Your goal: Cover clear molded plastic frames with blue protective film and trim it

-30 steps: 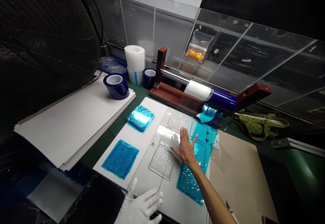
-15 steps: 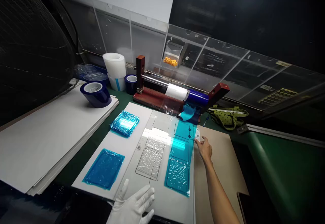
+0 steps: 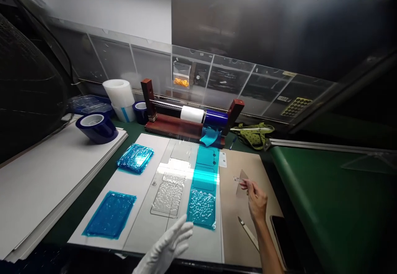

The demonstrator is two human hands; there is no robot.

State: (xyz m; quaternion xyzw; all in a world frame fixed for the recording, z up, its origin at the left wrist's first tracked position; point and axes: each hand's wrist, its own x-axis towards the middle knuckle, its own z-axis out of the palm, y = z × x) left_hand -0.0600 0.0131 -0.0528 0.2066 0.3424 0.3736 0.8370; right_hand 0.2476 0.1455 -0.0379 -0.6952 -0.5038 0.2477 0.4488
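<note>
Clear plate (image 3: pixel 241 182) now lifted by right hand (image 3: pixel 257 199), earlier beside blue film (image 3: pixel 203 191).

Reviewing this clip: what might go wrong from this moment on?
The bare right hand pinches a small clear piece by its edge, lifted off the brown board; it may slip out or pick up fingerprints. A thin blade-like tool lies on that board just beside the wrist, so lowering the arm might catch it. The gloved left hand hovers open near the blue film strip and could nudge it out of place.
</note>
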